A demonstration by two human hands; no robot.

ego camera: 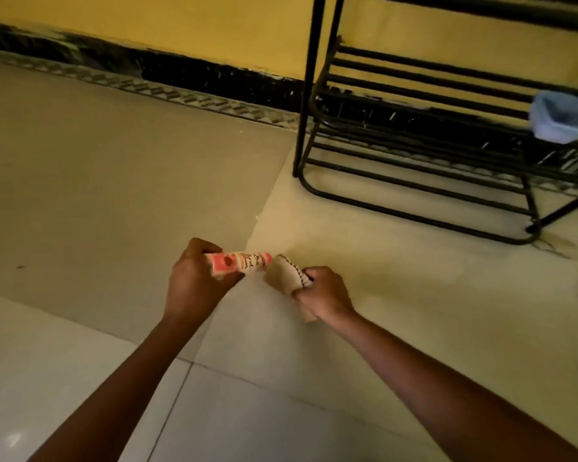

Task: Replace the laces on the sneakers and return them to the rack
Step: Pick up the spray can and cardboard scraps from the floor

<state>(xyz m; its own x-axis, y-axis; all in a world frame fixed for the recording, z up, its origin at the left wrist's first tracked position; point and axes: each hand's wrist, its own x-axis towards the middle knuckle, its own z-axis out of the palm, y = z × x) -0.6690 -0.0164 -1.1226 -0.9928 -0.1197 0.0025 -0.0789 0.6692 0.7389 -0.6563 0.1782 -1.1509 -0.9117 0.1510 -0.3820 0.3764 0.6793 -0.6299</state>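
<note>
Two hands work low over the tiled floor (80,168). The left hand (194,281) is curled tight around a pink-and-white tube (239,261), its tip aimed at a tan folded piece (282,275) with a dark stitched edge, which the right hand (324,291) clamps in its fist. The piece looks soft and light; take it by the bunched end. No sneaker or lace shows plainly. Beyond, the black metal rack (414,195) stands against the wall, a blue tub (559,120) on one shelf.
</note>
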